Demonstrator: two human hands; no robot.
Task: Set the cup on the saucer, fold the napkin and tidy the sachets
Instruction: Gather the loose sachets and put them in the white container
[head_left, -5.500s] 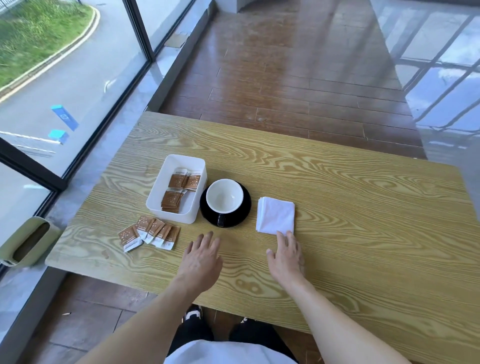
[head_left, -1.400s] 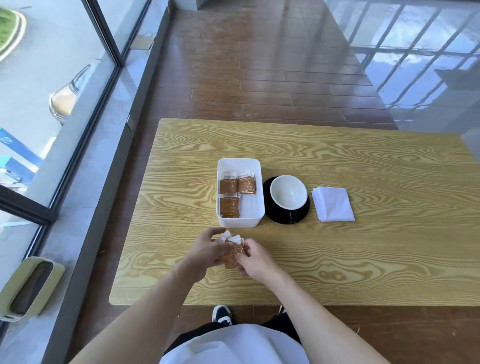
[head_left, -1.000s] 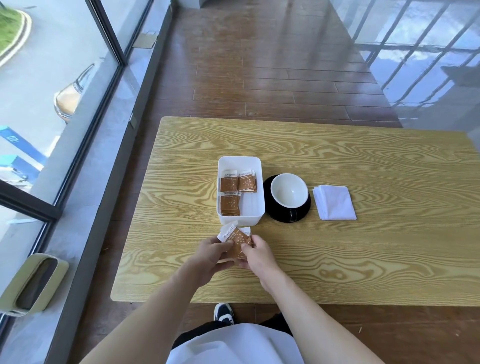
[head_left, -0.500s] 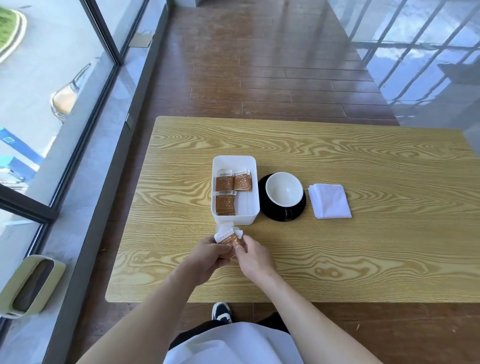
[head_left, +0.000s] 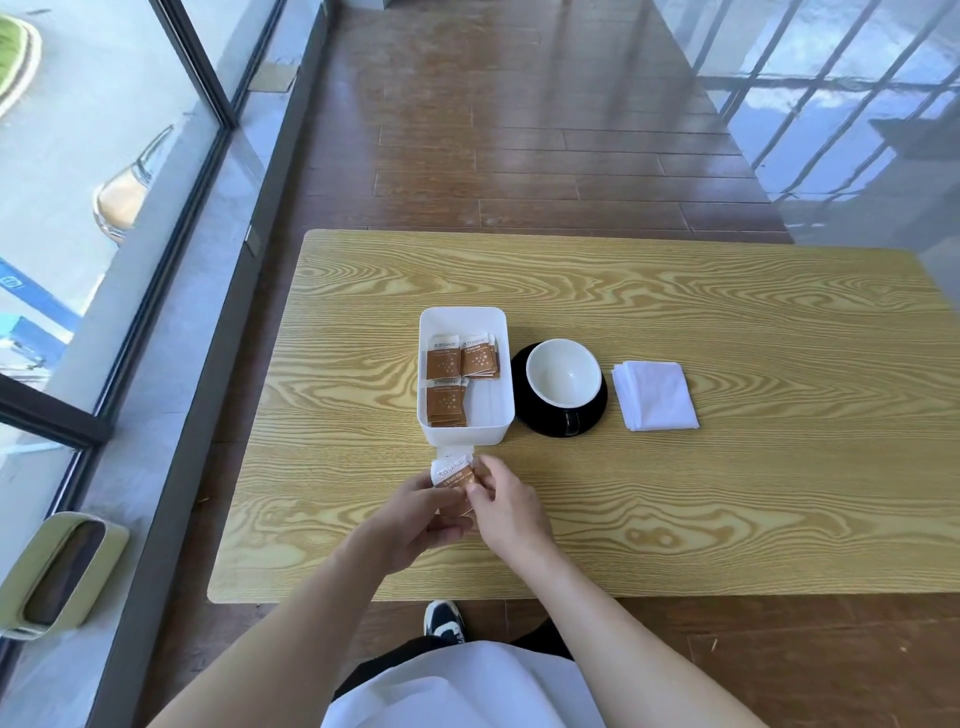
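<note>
Just short of the white tray's (head_left: 466, 434) near wall, both the left hand (head_left: 415, 519) and right hand (head_left: 506, 512) pinch a small stack of sachets (head_left: 453, 475), probably squared, the tray's long axis running straight ahead.

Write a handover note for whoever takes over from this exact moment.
Left hand and right hand: both pinch one bundle of sachets just in front of the white tray.
Tray: holds more sachets, in about three piles.
Cup sits on the black saucer; done.
Napkin lies folded right of the saucer; done.
Left: put the held bundle into the tray.
</note>
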